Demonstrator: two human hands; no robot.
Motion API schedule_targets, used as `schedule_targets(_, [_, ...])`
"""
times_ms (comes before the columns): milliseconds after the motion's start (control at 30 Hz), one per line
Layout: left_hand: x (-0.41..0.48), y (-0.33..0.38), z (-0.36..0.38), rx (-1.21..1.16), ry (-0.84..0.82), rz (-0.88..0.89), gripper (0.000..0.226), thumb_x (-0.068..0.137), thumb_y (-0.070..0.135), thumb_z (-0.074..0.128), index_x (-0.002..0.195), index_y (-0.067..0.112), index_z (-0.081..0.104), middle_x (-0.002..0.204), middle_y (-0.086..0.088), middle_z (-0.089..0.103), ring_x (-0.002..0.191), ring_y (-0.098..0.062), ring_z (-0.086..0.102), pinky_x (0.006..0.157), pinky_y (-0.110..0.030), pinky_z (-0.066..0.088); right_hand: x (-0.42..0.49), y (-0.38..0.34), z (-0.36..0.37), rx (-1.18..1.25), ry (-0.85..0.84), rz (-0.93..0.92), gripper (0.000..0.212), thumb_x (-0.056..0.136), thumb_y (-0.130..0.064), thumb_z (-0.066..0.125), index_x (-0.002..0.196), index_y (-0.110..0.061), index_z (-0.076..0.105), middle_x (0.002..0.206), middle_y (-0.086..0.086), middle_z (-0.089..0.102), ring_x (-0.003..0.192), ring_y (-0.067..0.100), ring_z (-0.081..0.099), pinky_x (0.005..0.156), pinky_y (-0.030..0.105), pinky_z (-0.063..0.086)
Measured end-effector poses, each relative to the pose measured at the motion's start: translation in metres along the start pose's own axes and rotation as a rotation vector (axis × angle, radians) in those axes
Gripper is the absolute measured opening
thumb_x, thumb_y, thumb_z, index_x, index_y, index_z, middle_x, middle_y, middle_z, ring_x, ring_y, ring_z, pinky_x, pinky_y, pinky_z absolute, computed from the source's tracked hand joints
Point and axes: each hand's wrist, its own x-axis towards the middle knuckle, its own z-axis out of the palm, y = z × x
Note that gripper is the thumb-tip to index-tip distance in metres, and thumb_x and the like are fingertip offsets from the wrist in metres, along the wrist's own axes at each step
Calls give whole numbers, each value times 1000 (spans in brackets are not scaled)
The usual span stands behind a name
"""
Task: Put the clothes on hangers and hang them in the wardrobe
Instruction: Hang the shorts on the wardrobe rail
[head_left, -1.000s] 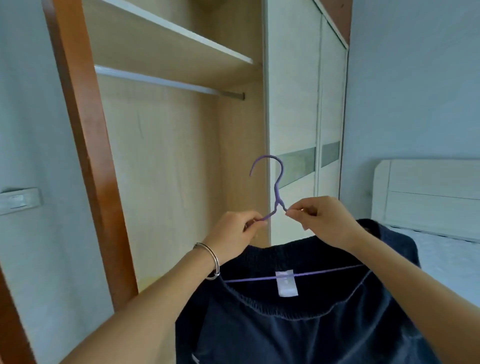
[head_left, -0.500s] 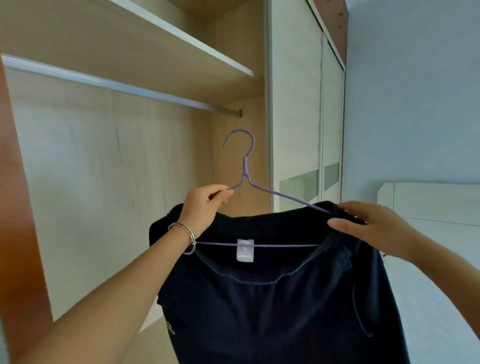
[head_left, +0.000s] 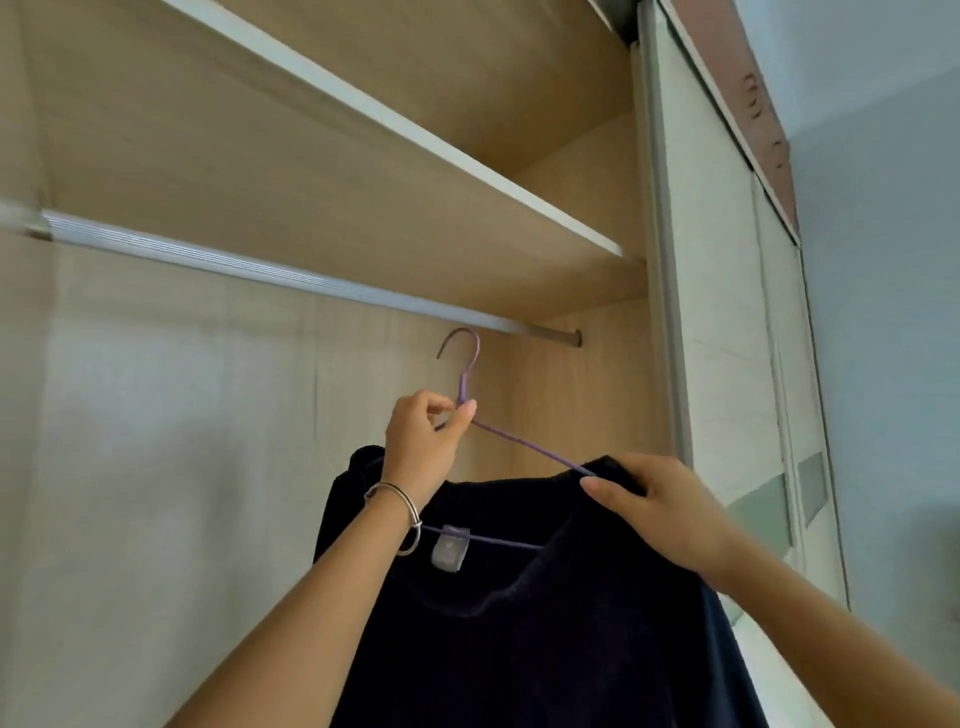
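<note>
Hanger (head_left: 464, 382) with garment (head_left: 545, 623) being raised: hook now just below rail (head_left: 260, 270), not yet over it. Hanger neck being pinched by left hand (head_left: 421, 447); garment shoulder being gripped by right hand (head_left: 660, 504).

**Room and wardrobe, seen from below**

Open wardrobe (head_left: 587, 197), light wood grain inside. One shelf (head_left: 337, 197) across the top: white front edge, underside in view. Metal rail (head_left: 260, 270) just below the shelf, ribbed along its length, running from the left edge of the view to the right side panel. Back panel (head_left: 156, 467) paler toward the left. Right of the opening, an off-white sliding door (head_left: 727, 312) with a grey band (head_left: 763, 512) across its lower part and reddish-brown trim (head_left: 753, 104) along the top. Far right, a plain pale blue-grey wall (head_left: 883, 260). Light soft and even.
</note>
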Motion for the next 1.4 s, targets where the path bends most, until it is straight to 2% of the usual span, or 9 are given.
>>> schedule_targets(133, [36,-15,-17,-180,-174,-230,26,93,39,45,83,17,56,88,-3,62,93,-20,62,89,-35,50,63,-27,58,117,-42,-44,21,89,-31,57,82,-15,70,77,9,70,72,26,66,63,34,51])
schedule_targets(267, [80,-21,-32,-202,33,-156,29,91,17,49,118,11,46,79,4,55,87,-19,62,93,-41,49,108,-55,95,350,-31,-48,27,88,-29,59,83,-4,68,76,17,69,70,35,65,67,46,55])
schedule_targets(500, [142,-13,-82,-144,228,-176,29,91,14,49,116,4,40,73,7,51,80,-15,61,62,-24,47,158,-107,120,616,-132,-136,26,87,-24,60,90,1,66,78,15,64,70,25,58,71,39,52])
schedule_targets(700, [148,-32,-120,-160,192,-343,21,88,19,53,108,10,50,93,4,50,106,-17,52,90,-36,44,184,-143,147,576,-230,-208,26,86,-19,55,94,4,65,81,14,63,75,29,60,68,37,49])
schedule_targets(800, [146,-35,-131,-190,218,-366,18,89,18,50,105,12,53,120,1,47,114,-18,53,76,-32,44,185,-154,151,576,-301,-224,26,86,-19,53,96,2,65,89,16,67,79,33,64,66,32,46])
schedule_targets(900, [139,-33,-146,-242,242,-406,7,85,17,48,88,14,54,98,-1,53,88,-18,56,54,-25,43,181,-162,147,650,-496,-257,29,85,-16,53,102,6,62,84,11,58,72,23,53,66,31,39])
schedule_targets(1067, [118,-40,-163,-109,250,-432,15,84,15,54,70,10,55,57,-4,56,54,-20,52,60,-28,43,170,-163,158,726,-725,-265,9,84,-18,53,88,-13,59,76,5,52,67,19,46,64,28,37])
schedule_targets(1300, [78,-16,-164,227,369,-248,24,87,10,49,65,15,58,64,-3,54,59,-17,53,51,-18,41,161,-176,172,890,-808,-273,13,84,-17,52,71,-13,51,59,2,45,42,13,33,42,18,29])
schedule_targets(1400, [51,-12,-162,284,399,-241,18,88,12,50,97,9,66,77,-4,63,72,-14,60,64,-16,48,152,-179,177,977,-815,-252,23,83,-16,52,60,-13,47,55,2,42,40,13,31,48,22,29])
